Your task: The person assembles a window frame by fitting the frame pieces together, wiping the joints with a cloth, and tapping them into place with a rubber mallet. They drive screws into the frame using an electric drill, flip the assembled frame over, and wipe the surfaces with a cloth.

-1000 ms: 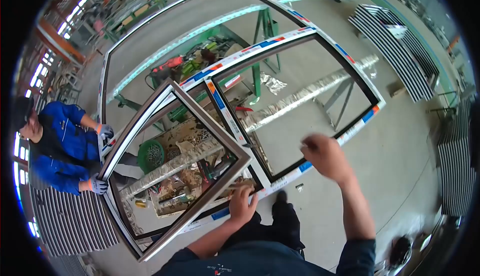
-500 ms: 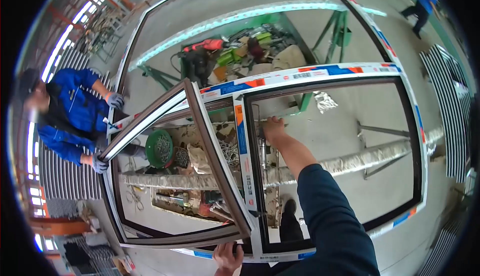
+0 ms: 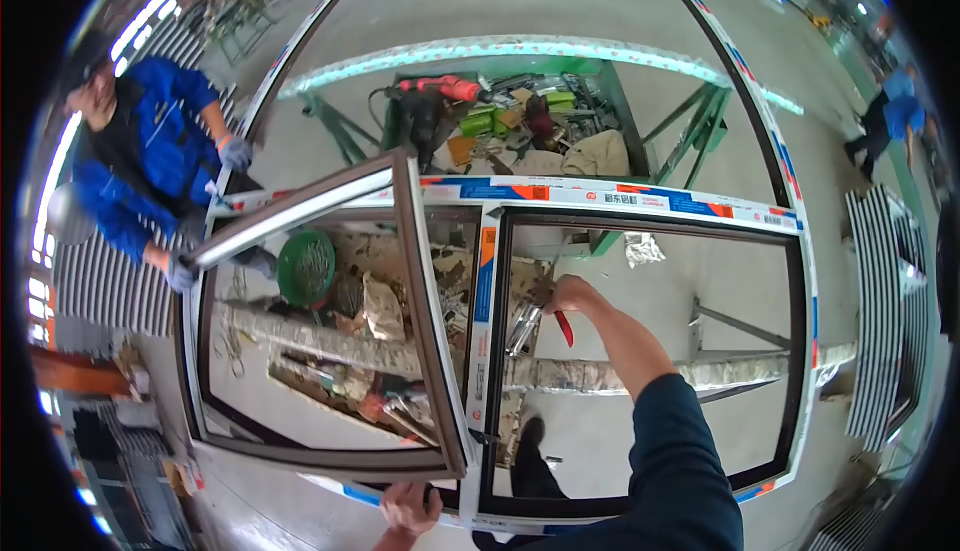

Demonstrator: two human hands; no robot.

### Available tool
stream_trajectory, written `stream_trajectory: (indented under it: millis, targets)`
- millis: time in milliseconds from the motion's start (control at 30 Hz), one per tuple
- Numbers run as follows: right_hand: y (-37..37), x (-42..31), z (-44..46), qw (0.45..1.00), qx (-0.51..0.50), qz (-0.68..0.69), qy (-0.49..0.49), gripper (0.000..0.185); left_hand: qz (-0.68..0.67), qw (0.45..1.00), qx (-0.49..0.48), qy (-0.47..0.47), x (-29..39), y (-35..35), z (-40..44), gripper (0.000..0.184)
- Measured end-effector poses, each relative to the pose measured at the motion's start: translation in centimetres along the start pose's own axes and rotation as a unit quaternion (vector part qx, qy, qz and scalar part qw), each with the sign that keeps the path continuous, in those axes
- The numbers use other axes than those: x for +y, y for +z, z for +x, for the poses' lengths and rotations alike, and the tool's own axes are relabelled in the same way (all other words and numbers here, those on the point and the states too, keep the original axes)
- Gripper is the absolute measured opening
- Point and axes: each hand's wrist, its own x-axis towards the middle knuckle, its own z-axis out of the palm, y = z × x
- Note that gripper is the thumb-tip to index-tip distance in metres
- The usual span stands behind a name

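My right hand (image 3: pixel 572 294) is closed on a red-handled tool (image 3: pixel 565 329) above the opening to the right of the mullion. The tool's head is unclear. My left hand (image 3: pixel 410 509) has its fingers curled at the bottom rail of the large window frame (image 3: pixel 483 321), beside a small dark part. A brown window sash (image 3: pixel 425 321) stands tilted in the left opening. A co-worker's gloved hand (image 3: pixel 182 271) touches the sash's far corner, and their other glove (image 3: pixel 235 153) rests on the frame's left side.
Under the frame lie a green bowl of screws (image 3: pixel 306 269), a foil-wrapped bar (image 3: pixel 640 375) and a parts tray (image 3: pixel 345 391). A green bin (image 3: pixel 615 101) with a red power drill (image 3: pixel 440 87) stands beyond. Stacked profiles (image 3: pixel 885 321) flank the right; people (image 3: pixel 890 116) stand farther off.
My right hand has come nearer from the mullion, and a red-handled tool now shows in it. My left hand stays at the bottom rail. The view has shifted.
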Motion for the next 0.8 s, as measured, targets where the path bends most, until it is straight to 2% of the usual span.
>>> stream_trajectory:
  millis: [33, 67, 100, 133, 167, 233, 300, 333, 433, 500, 567, 700, 767, 800]
  targets:
    - [-0.7, 1.0, -2.2, 0.999, 0.012, 0.036, 0.0, 0.051, -0.006, 1.0, 0.015, 0.0, 0.6, -0.2, 0.4, 0.015]
    - [1.8, 5.0, -0.6, 0.984, 0.009, 0.175, -0.013, 0.05, -0.011, 1.0, 0.004, -0.016, 1.2, -0.5, 0.7, 0.016]
    - [0.2, 5.4, -3.4, 0.982, -0.017, 0.186, 0.024, 0.049, -0.01, 0.999, -0.002, -0.037, 1.2, -0.9, 1.2, 0.017]
    - [-1.4, 5.2, -6.0, 0.984, -0.02, 0.176, 0.017, 0.043, -0.016, 0.999, 0.01, -0.041, 1.3, -1.2, 1.4, 0.018]
    - [-2.7, 4.5, -9.2, 0.951, -0.037, 0.296, 0.077, 0.036, -0.023, 0.999, 0.02, -0.04, 1.4, -1.5, 1.2, 0.019]
    - [-3.5, 5.7, -12.0, 0.935, -0.023, 0.337, 0.105, 0.029, -0.04, 0.998, 0.022, -0.04, 1.3, -1.4, 0.8, 0.015]
    - [-5.1, 4.2, -15.1, 0.93, -0.013, 0.31, 0.196, 0.029, -0.037, 0.998, 0.036, -0.043, 1.3, -1.2, 0.5, 0.02]
    - [-4.2, 4.8, -14.8, 0.923, 0.015, 0.331, 0.197, 0.029, -0.035, 0.998, 0.039, -0.04, 1.1, -1.0, 0.3, 0.02]
    - [-3.5, 6.0, -15.3, 0.914, 0.058, 0.377, 0.137, 0.038, -0.022, 0.998, 0.048, -0.027, 0.9, -1.0, -0.1, 0.02]
    - [-3.0, 8.0, -14.4, 0.928, 0.171, 0.331, 0.031, 0.034, -0.031, 0.997, 0.062, -0.017, 0.7, -0.8, 0.0, 0.019]
    - [-5.3, 8.1, -15.3, 0.938, 0.208, 0.277, -0.019, 0.033, -0.041, 0.996, 0.08, -0.008, 0.5, -0.4, -0.1, 0.018]
    - [-9.4, 8.0, -18.5, 0.937, 0.223, 0.264, -0.048, 0.034, -0.061, 0.996, 0.069, 0.006, 0.4, -0.3, -0.1, 0.017]
    - [-10.8, 8.0, -21.1, 0.94, 0.261, 0.218, -0.017, 0.032, -0.046, 0.997, 0.067, -0.01, 0.3, -0.3, -0.2, 0.017]
    - [-11.3, 8.6, -22.4, 0.932, 0.29, 0.212, -0.036, 0.03, -0.041, 0.997, 0.065, -0.001, 0.4, -0.4, 0.0, 0.016]
